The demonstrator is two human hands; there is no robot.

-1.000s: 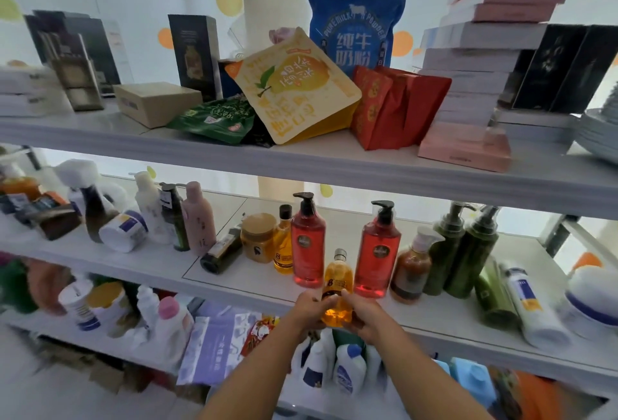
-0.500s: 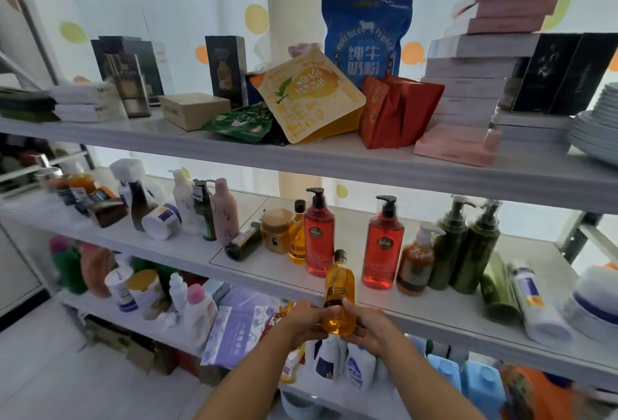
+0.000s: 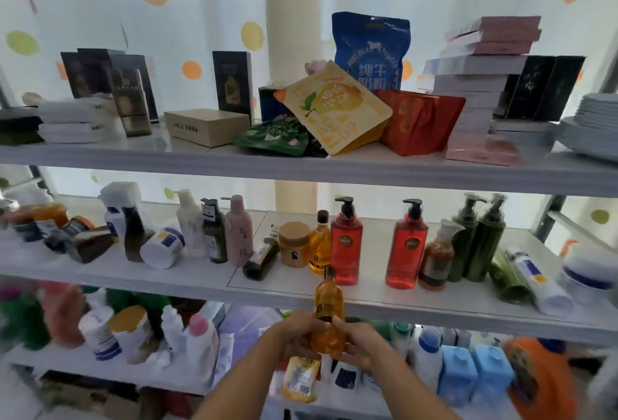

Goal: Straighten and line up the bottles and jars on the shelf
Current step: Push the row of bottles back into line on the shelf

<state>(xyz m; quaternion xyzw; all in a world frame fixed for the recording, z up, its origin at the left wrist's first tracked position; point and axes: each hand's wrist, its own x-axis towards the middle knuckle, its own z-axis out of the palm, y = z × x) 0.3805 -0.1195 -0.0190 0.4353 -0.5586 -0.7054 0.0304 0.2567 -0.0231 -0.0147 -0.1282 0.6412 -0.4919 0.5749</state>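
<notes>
Since half a second ago, the amber bottle [image 3: 328, 317] has been drawn further out from the middle shelf [image 3: 167, 280] and lowered — its base is now held below the shelf's front edge, where before it hung level with that edge. The view has also tipped upward, so more of the top shelf is seen.

The bottle is held upright between both hands, off the shelf entirely. The left hand [image 3: 296, 336] is wrapped around its lower left side, fingers curled and pressed against the glass; the right hand [image 3: 363, 342] is closed on the lower right side in the same way. The bulbous base is gripped from both sides, probably so the label can be turned to face forward before the bottle is set back.

On the middle shelf a twin amber bottle [image 3: 320, 245] is stood just beside a yellow jar [image 3: 294, 245] and touching, or nearly touching, a red pump bottle [image 3: 346, 245]. A second red pump bottle [image 3: 406, 249] is stood well apart to the right, and the gap between them seems a likely slot. A dark bottle [image 3: 262, 257] is left lying on its side near the jar — still to be righted, it is judged, as are two toppled bottles [image 3: 525, 277] at the far right.
</notes>
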